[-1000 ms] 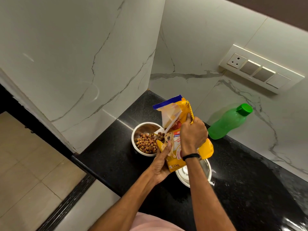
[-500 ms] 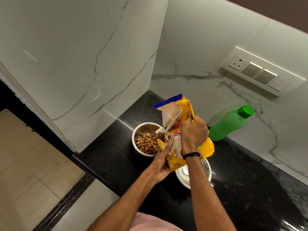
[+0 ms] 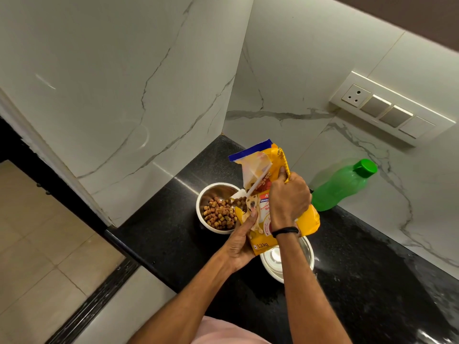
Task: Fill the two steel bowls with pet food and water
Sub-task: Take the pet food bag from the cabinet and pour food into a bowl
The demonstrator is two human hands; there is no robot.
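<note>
Head view: the black stone surface carries two steel bowls in the corner of the marble walls. The far bowl holds a heap of brown kibble covering most of its floor; judged from this, the food step is largely done. The near bowl, partly hidden under the right forearm, shows only a bright reflective bottom, so whether it holds water cannot be told; the water step appears to remain. The yellow pet food bag is held over the gap between the bowls, its long axis near upright and leaning slightly away from the person, its opened blue-edged top pointing up and toward the far wall. The left hand is closed around the bag's lower left edge; the right hand is clenched on the bag's upper right edge. The green water bottle, cap on, leans against the wall to the right, well apart from both hands.
</note>
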